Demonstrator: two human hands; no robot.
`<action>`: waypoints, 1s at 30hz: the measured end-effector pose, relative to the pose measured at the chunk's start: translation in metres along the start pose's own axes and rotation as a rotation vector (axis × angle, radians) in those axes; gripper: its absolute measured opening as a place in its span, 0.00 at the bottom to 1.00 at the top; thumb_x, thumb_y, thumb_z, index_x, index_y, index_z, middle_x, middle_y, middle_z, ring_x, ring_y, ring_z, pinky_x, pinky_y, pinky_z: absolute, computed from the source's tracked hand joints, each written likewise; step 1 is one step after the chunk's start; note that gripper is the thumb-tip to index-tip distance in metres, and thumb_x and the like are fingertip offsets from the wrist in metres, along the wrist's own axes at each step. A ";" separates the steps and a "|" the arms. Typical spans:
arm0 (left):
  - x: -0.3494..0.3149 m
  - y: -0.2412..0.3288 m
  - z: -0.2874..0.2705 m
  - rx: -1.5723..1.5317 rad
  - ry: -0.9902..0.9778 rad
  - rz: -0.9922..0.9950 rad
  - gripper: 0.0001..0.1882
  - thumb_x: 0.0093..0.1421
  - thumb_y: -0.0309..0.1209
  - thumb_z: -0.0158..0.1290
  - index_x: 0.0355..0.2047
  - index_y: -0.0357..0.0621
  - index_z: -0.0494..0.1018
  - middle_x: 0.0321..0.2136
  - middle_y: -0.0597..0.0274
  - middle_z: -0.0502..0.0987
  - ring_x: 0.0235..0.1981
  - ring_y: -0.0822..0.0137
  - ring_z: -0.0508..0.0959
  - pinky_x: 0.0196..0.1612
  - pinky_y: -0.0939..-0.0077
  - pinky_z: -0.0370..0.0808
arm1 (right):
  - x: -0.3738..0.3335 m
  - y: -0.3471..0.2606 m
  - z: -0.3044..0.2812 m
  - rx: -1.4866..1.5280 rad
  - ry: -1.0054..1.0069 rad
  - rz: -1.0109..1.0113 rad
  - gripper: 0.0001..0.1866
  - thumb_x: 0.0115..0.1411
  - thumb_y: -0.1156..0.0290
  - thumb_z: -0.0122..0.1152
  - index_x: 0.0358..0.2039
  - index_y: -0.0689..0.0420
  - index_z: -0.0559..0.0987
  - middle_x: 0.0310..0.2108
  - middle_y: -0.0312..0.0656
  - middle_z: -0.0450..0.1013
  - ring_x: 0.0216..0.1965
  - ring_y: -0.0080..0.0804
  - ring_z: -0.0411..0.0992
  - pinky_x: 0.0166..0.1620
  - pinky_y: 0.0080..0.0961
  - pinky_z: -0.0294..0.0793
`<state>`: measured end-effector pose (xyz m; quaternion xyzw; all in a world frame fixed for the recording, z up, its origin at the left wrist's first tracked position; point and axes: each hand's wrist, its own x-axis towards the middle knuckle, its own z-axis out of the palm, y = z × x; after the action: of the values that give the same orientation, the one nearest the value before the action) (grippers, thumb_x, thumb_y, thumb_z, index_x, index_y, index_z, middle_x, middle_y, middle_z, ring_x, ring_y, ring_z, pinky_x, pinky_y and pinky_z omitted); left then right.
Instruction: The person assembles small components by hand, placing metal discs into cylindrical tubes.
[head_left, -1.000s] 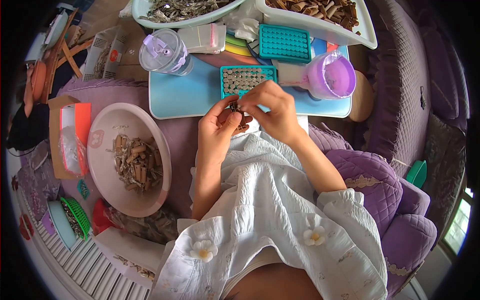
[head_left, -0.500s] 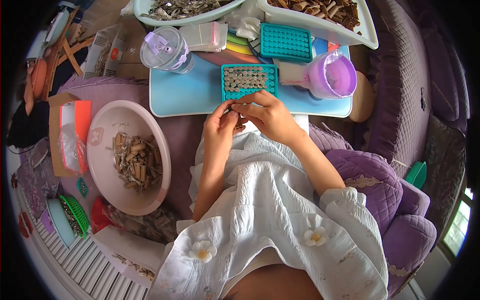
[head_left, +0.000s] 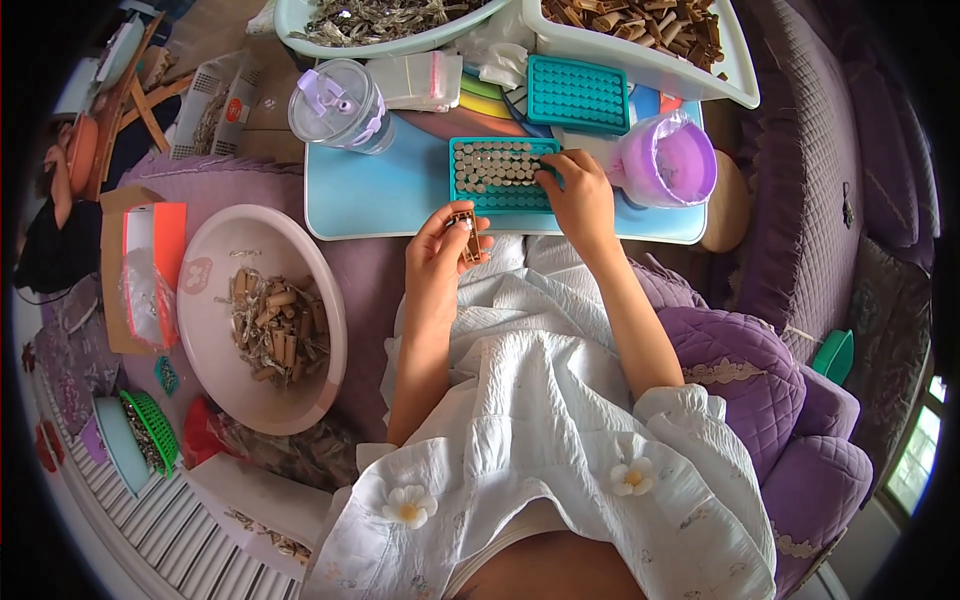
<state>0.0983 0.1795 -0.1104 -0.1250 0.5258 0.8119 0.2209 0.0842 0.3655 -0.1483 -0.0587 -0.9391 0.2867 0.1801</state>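
My left hand [head_left: 432, 262] is closed around a small brown trough-shaped piece [head_left: 471, 243], held upright just in front of the low table. Its hollow side shows, with something pale near the thumb. My right hand [head_left: 584, 200] reaches over the right side of a teal tray with round pockets [head_left: 515, 203]. Thumb and fingertips are bent together there at the end of a row; whatever is between them is too small to make out. Small round grey discs [head_left: 488, 162] fill many of the tray's pockets, mostly toward the left and far side.
On the blue table [head_left: 350, 195] stand a lidded clear cup [head_left: 340, 105], a second teal tray [head_left: 578, 95] and a purple bag-lined container [head_left: 685, 165]. Beyond are a tub of shiny pieces [head_left: 400, 45] and a bin of brown pieces [head_left: 735, 50]. A pink basin [head_left: 215, 350] sits left.
My right hand has parted from my left and moved right, onto the tray. The brown piece in my left hand now shows its hollow side. The whole view has shifted slightly.
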 end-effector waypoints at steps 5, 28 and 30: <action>0.001 -0.001 0.000 0.015 -0.042 -0.011 0.12 0.56 0.27 0.42 0.41 0.40 0.66 0.31 0.57 0.72 0.28 0.71 0.74 0.29 0.82 0.72 | 0.005 -0.005 0.005 -0.035 0.029 0.005 0.06 0.43 0.72 0.57 0.25 0.56 0.75 0.27 0.39 0.68 0.30 0.37 0.67 0.33 0.29 0.68; -0.006 0.003 0.004 -0.009 -0.129 0.022 0.16 0.53 0.25 0.48 0.43 0.36 0.64 0.31 0.60 0.72 0.31 0.70 0.75 0.32 0.80 0.74 | -0.007 -0.062 -0.027 0.309 0.106 -0.453 0.09 0.38 0.78 0.61 0.23 0.58 0.74 0.24 0.38 0.68 0.24 0.32 0.67 0.25 0.25 0.67; -0.005 0.003 0.005 -0.031 -0.136 0.036 0.16 0.53 0.25 0.48 0.43 0.36 0.64 0.30 0.61 0.72 0.31 0.71 0.74 0.32 0.81 0.74 | -0.011 -0.067 -0.028 0.297 0.062 -0.514 0.10 0.37 0.80 0.61 0.24 0.58 0.74 0.23 0.38 0.67 0.23 0.32 0.66 0.25 0.25 0.67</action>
<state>0.1016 0.1820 -0.1039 -0.0634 0.4990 0.8304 0.2395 0.1041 0.3225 -0.0927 0.1990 -0.8650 0.3640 0.2821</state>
